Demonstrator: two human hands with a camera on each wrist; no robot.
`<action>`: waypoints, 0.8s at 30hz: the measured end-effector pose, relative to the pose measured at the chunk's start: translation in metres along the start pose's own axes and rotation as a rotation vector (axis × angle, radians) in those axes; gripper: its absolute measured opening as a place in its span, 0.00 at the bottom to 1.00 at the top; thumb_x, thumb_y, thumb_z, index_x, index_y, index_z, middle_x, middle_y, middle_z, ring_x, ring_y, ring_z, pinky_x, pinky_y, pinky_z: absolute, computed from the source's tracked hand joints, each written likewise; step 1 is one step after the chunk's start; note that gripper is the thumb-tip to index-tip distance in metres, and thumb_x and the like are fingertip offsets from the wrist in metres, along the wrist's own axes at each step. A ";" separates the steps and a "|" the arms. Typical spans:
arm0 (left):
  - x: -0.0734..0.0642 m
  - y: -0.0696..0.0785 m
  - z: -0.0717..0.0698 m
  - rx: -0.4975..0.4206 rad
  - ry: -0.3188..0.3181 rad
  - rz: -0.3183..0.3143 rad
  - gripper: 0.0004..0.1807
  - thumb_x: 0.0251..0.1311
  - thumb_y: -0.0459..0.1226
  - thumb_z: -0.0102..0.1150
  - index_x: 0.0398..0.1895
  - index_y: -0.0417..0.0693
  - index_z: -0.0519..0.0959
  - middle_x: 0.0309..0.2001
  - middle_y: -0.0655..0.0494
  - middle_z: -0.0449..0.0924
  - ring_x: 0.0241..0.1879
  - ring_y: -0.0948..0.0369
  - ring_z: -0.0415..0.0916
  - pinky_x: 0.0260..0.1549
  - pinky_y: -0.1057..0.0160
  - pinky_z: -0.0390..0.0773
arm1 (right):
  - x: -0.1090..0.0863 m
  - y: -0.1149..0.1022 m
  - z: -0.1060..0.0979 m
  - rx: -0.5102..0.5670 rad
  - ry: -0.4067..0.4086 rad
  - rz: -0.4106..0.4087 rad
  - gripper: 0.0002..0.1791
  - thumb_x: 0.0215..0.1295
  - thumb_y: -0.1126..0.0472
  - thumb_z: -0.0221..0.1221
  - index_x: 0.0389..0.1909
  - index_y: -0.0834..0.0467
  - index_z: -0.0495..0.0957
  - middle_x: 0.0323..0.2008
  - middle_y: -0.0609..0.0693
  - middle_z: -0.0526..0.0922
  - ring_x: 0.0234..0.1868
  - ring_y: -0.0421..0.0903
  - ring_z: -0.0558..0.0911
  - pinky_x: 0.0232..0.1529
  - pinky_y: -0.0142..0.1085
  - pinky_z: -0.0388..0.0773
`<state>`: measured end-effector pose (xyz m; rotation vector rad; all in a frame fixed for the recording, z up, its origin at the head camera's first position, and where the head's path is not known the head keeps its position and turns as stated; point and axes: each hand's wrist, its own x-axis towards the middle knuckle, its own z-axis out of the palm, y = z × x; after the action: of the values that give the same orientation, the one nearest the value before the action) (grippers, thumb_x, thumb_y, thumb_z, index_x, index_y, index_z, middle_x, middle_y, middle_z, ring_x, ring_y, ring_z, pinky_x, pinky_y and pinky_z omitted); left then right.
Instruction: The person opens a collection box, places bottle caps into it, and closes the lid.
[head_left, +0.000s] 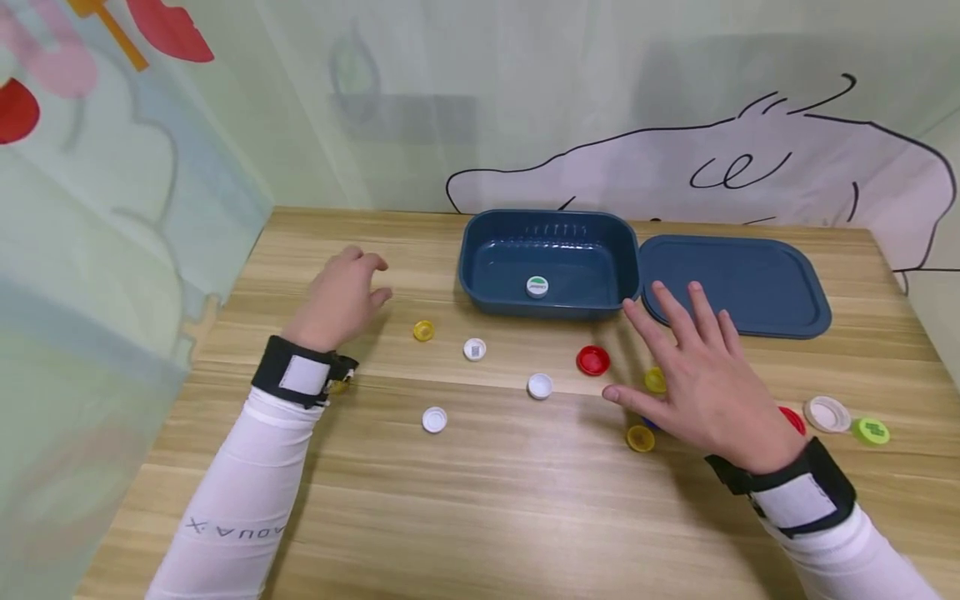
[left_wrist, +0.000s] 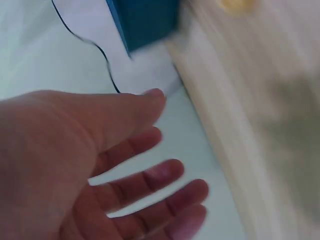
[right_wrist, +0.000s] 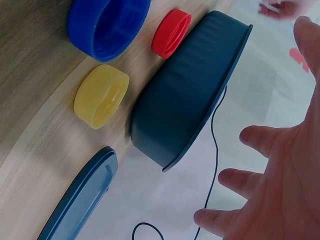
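A dark blue rectangular box (head_left: 551,307) stands at the back of the table, with one white and green bottle cap (head_left: 537,287) inside. My left hand (head_left: 341,296) hovers left of the box, holding nothing, fingers loosely bent; a yellow cap (head_left: 423,331) is the nearest to it. My right hand (head_left: 705,383) is spread over the caps right of the middle, its fingers straight. Below it in the right wrist view are a blue cap (right_wrist: 107,27), a yellow cap (right_wrist: 101,96) and a red cap (right_wrist: 171,34). The hand partly hides some caps in the head view.
The box's dark blue lid (head_left: 742,283) lies flat to its right. Around the middle lie several white caps (head_left: 540,386). At the right are a large white cap (head_left: 827,414) and a green cap (head_left: 872,431). A printed curtain (head_left: 390,108) hangs behind the table.
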<state>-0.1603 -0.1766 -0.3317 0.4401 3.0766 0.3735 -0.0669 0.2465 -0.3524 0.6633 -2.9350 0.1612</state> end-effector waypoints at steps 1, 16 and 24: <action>-0.005 -0.008 0.000 -0.004 -0.018 -0.041 0.21 0.59 0.41 0.58 0.51 0.37 0.72 0.46 0.40 0.69 0.45 0.45 0.69 0.45 0.47 0.72 | 0.000 0.000 0.000 0.002 0.001 -0.001 0.55 0.45 0.20 0.48 0.72 0.43 0.45 0.72 0.53 0.38 0.68 0.60 0.32 0.58 0.68 0.36; -0.038 -0.056 0.007 -0.041 -0.266 -0.254 0.18 0.56 0.46 0.57 0.17 0.44 0.69 0.16 0.55 0.68 0.15 0.59 0.65 0.14 0.61 0.66 | 0.001 -0.003 0.000 0.007 0.003 -0.012 0.55 0.46 0.21 0.48 0.71 0.43 0.45 0.72 0.53 0.39 0.68 0.59 0.32 0.58 0.68 0.37; -0.037 -0.056 0.007 -0.043 -0.285 -0.255 0.13 0.53 0.42 0.60 0.25 0.40 0.73 0.24 0.49 0.75 0.22 0.56 0.72 0.22 0.57 0.73 | 0.001 -0.004 0.000 0.012 0.004 -0.019 0.55 0.46 0.21 0.49 0.71 0.43 0.45 0.72 0.53 0.39 0.68 0.59 0.33 0.58 0.69 0.39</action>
<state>-0.1399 -0.2378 -0.3531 0.0861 2.7931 0.3345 -0.0661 0.2427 -0.3517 0.6912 -2.9248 0.1788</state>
